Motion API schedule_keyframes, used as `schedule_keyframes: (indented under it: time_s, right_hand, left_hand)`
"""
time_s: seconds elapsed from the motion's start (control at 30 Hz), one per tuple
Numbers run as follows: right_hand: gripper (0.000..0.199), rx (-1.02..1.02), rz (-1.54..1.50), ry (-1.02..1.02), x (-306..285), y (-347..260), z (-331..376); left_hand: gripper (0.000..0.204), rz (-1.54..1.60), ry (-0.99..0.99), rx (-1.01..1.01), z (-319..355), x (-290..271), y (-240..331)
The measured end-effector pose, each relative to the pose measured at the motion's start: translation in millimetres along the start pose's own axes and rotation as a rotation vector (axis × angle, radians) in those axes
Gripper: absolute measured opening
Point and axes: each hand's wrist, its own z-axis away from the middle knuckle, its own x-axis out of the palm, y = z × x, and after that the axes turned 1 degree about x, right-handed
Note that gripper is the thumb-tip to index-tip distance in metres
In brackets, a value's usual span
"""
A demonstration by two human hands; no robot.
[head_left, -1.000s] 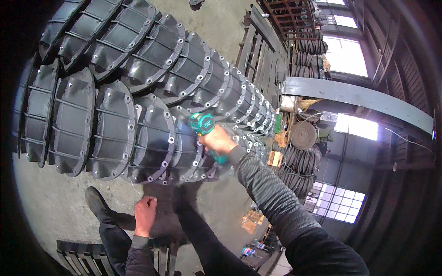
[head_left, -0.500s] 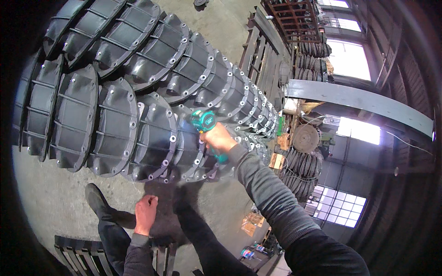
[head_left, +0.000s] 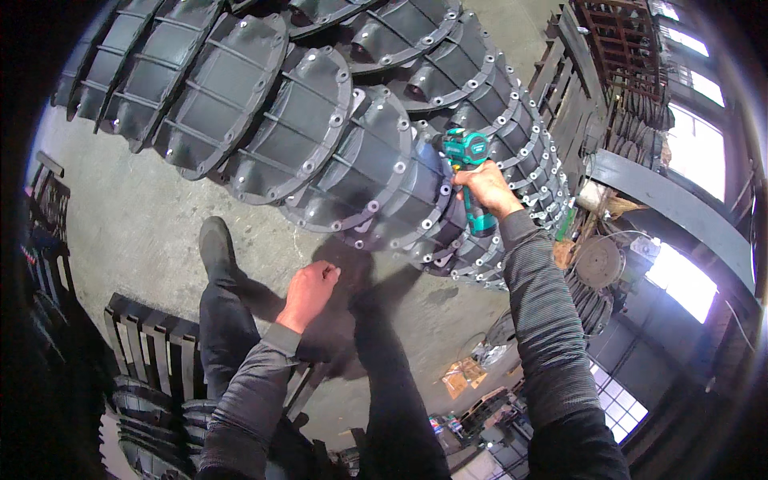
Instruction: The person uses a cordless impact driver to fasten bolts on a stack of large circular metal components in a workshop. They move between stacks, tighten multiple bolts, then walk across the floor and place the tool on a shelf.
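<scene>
My right hand (head_left: 490, 189) is wrapped round the grip of a teal and black cordless drill (head_left: 467, 147). The drill's front end points left, over the flanged edges of the nested black ribbed castings (head_left: 366, 164); whether it touches them cannot be made out. Bolt holes with bright metal rings run along the curved flanges. Lower down and nearer to me, my left hand (head_left: 310, 293) hangs above the floor, apart from the castings. Its fingers are curled together, and anything between them is hidden.
Slatted black metal pieces (head_left: 152, 340) stand at lower left, with stacked dark ribbed parts (head_left: 144, 416) beside them. My legs and boot (head_left: 216, 248) are close to the row. A grey beam (head_left: 672, 212) crosses at right. Cardboard scraps (head_left: 464, 376) lie on the concrete floor.
The view has shifted, so the castings sit differently in the picture. The drill remains in my right hand and now lies over a different part of the row. My left hand stays curled.
</scene>
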Motion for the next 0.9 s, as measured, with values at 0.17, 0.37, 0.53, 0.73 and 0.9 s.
schedule_keyframes:
  time_s: [0.17, 0.37, 0.53, 0.73, 0.9]
  right_hand:
    - [0.019, -0.066, 0.006, 0.029, -1, 3, 4]
    - [0.018, -0.050, 0.000, 0.048, -17, -1, 8]
    - [0.020, -0.226, -0.223, -0.070, 6, -31, 32]
    - [0.017, -0.182, -0.132, 0.035, 62, -57, 18]
    - [0.017, -0.201, -0.153, 0.052, 72, -60, 17]
  left_hand:
    - [0.028, 0.020, 0.025, 0.002, 6, -5, 0]
    - [0.029, 0.050, 0.031, -0.026, 5, -15, 2]
    - [0.027, 0.036, 0.069, 0.031, 4, -13, 2]
    - [0.029, 0.052, 0.079, 0.007, 0, -16, 2]
    - [0.031, 0.047, 0.044, -0.035, 0, -27, 8]
